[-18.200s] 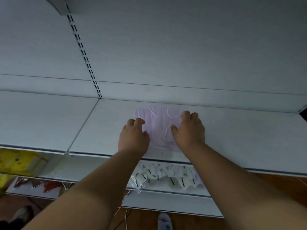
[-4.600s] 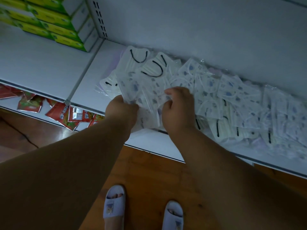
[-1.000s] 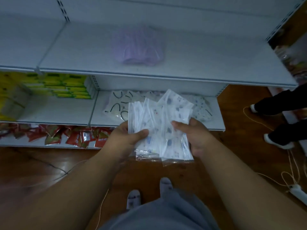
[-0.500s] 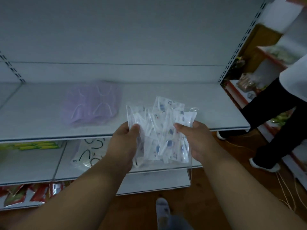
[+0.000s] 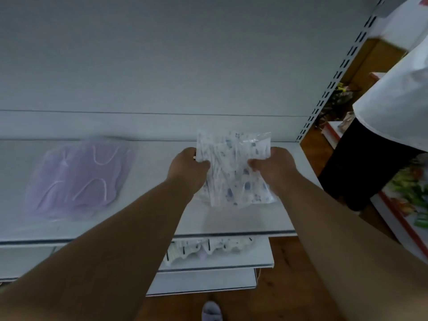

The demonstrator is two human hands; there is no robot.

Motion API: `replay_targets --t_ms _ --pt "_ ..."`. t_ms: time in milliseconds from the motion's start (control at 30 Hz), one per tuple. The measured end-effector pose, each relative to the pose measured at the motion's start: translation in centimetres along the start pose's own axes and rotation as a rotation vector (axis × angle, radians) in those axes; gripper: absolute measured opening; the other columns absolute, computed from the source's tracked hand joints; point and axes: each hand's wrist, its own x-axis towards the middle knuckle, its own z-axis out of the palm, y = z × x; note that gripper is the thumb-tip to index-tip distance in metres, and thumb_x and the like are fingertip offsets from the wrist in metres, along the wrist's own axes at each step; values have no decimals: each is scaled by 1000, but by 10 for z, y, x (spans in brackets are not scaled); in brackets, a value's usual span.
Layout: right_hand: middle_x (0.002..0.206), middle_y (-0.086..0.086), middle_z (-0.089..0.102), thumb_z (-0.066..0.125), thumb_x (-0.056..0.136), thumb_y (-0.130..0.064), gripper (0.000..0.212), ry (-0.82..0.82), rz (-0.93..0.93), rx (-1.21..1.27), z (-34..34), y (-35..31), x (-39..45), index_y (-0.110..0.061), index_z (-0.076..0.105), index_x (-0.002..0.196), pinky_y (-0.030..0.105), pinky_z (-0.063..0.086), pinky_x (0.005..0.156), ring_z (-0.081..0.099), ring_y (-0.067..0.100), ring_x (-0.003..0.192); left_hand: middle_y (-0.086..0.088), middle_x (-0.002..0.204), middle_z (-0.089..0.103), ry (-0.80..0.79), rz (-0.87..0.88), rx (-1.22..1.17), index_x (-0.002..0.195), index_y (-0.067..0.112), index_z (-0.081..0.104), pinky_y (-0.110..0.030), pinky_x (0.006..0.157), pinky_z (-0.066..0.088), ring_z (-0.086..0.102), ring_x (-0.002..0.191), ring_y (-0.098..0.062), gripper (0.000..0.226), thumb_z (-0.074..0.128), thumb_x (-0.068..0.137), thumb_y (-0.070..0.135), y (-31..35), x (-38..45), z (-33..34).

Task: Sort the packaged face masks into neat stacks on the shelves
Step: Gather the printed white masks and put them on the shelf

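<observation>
Since half a second ago you have carried the bundle of printed masks (image 5: 234, 169) forward from in front of the shelf edge to over the upper shelf (image 5: 162, 218) itself, and your view has tipped down with it. Well to the left of your grip lies the purple mask stack (image 5: 78, 177), flat on the same shelf and slightly blurred. Your left hand (image 5: 188, 166) curls round the bundle's left edge, thumb on top; the bundle hangs between your hands, tilted, its lower end close to the shelf, though you cannot tell whether it touches. Your right hand (image 5: 272, 166) pinches the right edge the same way. Below your grip, on the lower shelf (image 5: 259, 258), more loose packaged masks (image 5: 208, 247) wait. To the right of your grip stands another person (image 5: 393, 112), clear of the shelf. To do this step well, lower the bundle flat, leave a clear gap from the purple stack, and square the packets with both palms before you release; they look slippery and uneven, so let go slowly or they will likely fan out.
</observation>
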Motion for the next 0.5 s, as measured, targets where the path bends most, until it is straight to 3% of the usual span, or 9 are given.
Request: replay_targets --t_ms 67,133,200,267,333,500 --pt "78 -2 63 77 83 -24 22 27 -25 -163 1 6 13 -24 57 72 28 49 64 58 11 65 5 86 64 6 26 140 101 22 59 -28 64 51 61 73 -16 10 58 92 22 2 6 11" --pt "90 1 65 75 84 -33 20 48 -60 -330 5 13 21 -18 61 87 28 48 70 59 14 73 4 96 64 12 50 252 108 25 55 -25 64 44 59 77 -15 16 56 92 21 2 7 20" --pt "107 4 63 75 81 -43 44 119 -104 -520 11 20 26 -15 58 110 35 50 83 60 22 94 -1 121 59 24 101 410 128 24 51 -28 74 43 61 98 -23 36 56 93 21 0 7 27" --pt "113 7 57 77 76 -51 61 237 -176 -705 14 23 24 -13 49 116 40 48 91 56 27 106 -2 141 43 48 128 547 147 24 36 -33 81 46 58 114 -27 60 60 93 23 -3 6 31" --pt "115 9 52 77 75 -53 68 309 -254 -815 15 23 18 -12 43 117 39 43 92 51 28 107 -5 141 37 94 169 638 150 24 29 -35 87 49 54 117 -28 70 65 90 24 -4 3 31" --pt "122 10 47 72 82 -46 62 350 -350 -840 15 21 3 -12 40 123 39 38 96 46 28 113 -3 128 49 129 376 656 134 23 48 -34 93 46 52 117 -24 44 61 93 23 0 -14 27"
